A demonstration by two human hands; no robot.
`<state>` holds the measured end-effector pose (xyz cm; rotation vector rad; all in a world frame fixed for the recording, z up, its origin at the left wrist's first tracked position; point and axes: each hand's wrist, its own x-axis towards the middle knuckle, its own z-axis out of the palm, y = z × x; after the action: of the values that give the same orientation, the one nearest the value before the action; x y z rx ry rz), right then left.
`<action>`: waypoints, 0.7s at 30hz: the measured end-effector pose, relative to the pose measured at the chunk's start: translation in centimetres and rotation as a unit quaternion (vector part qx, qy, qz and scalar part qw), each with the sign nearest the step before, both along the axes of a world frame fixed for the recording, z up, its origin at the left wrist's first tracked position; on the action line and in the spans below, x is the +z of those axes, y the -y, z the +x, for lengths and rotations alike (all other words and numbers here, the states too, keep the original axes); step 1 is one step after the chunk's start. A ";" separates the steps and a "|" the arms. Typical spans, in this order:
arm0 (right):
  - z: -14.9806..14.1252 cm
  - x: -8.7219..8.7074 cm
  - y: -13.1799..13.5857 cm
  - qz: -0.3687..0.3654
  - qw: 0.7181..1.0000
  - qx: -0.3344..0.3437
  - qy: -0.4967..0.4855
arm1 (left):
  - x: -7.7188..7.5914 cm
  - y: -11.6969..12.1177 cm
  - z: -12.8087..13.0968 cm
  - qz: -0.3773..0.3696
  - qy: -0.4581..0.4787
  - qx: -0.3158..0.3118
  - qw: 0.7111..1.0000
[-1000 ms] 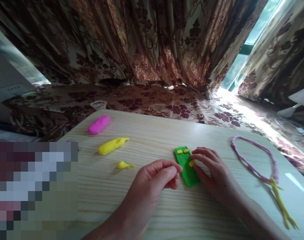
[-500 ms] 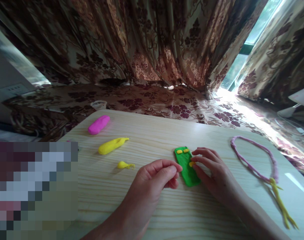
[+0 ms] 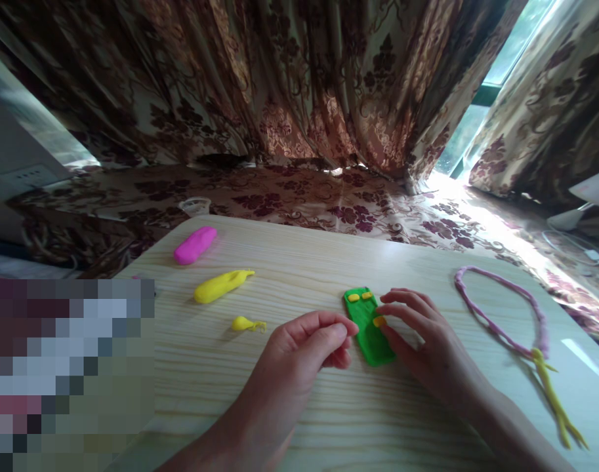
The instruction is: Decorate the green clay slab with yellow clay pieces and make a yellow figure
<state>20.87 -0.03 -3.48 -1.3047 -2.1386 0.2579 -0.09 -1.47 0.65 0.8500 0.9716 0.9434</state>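
A flat green clay slab (image 3: 372, 337) with rounded corners lies on the table between my hands. Two small yellow clay pieces (image 3: 353, 297) sit side by side near its far end. Another yellow clay piece (image 3: 378, 322) rests on the slab's right side. My right hand (image 3: 422, 334) is beside that piece, thumb and forefinger apart around it, the other fingers spread over the slab's right edge. To the left of the slab is my left hand (image 3: 311, 344), thumb pressed against the curled forefinger; whatever may be between them is hidden.
On the left lie a pink clay block (image 3: 195, 245), a long yellow clay lump (image 3: 223, 287) and a smaller yellow lump (image 3: 241, 324) with a thin tail. A purple clay loop (image 3: 500, 331) with a forked yellow piece (image 3: 552, 396) lies right. A clear cup (image 3: 195, 207) stands behind the table (image 3: 299, 255).
My right thumb and forefinger have loosened and drawn slightly away from the yellow piece, which shows more fully on the slab. My left hand is almost still.
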 end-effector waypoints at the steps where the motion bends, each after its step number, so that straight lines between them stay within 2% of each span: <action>1: 0.2 0.2 0.1 0.009 1.000 -0.009 -0.004 | 0.3 -0.2 -0.4 0.005 0.007 0.005 1.000; 5: 1.2 1.1 0.5 0.049 0.997 -0.050 -0.022 | 1.5 -1.2 -4.1 0.079 -0.011 0.091 0.993; 7: 1.5 1.2 0.7 0.070 0.996 -0.048 -0.024 | 1.8 -1.5 -6.8 0.125 -0.107 0.133 0.977; 9: 1.4 1.0 1.0 0.085 0.996 -0.025 -0.023 | 1.5 -1.5 -9.4 0.174 -0.278 0.182 0.927; 10: 1.3 0.9 1.1 0.087 0.996 -0.009 -0.023 | 1.2 -1.4 -10.5 0.189 -0.371 0.179 0.891; 12: 0.8 0.8 1.5 0.081 0.996 0.028 -0.026 | 0.1 -1.1 -11.9 0.240 -0.483 0.132 0.832; 15: 0.0 1.0 2.2 0.065 0.994 0.078 -0.038 | -1.7 -0.7 -12.3 0.262 -0.569 0.057 0.777; 18: -0.6 1.2 2.7 0.052 0.992 0.104 -0.055 | -2.6 -0.6 -11.4 0.267 -0.594 0.023 0.759; 21: -1.1 1.4 3.3 0.030 0.991 0.105 -0.078 | -1.9 -0.3 -9.8 0.276 -0.586 0.025 0.762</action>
<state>19.77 -3.30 -2.07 -0.9919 -2.1330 0.3663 -9.87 -1.20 -1.25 2.0549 1.8081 0.6750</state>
